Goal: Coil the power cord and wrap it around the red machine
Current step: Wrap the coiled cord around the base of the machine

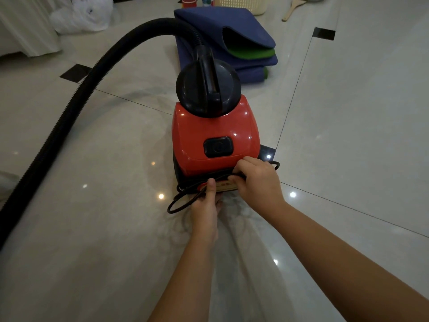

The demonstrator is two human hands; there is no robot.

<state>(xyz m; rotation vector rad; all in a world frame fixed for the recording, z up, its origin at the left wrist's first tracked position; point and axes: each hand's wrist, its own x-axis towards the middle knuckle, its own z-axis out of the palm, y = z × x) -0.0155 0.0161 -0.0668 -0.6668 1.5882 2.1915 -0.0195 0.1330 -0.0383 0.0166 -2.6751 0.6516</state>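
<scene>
The red machine (214,129), a canister vacuum with a black dome top, stands on the tiled floor in the middle of the view. A thin black power cord (180,202) runs along its near base, with loops sticking out at the left and the right. My left hand (205,205) presses its thumb on the cord at the base, fingers curled beneath. My right hand (256,180) pinches the cord against the machine's near right corner. The cord's plug is hidden.
A thick black ribbed hose (76,96) arcs from the machine's top to the left and down past the frame's edge. Folded blue and green mats (234,26) lie behind the machine. A white plastic bag (81,17), a basket (241,3) and bottles stand farther back.
</scene>
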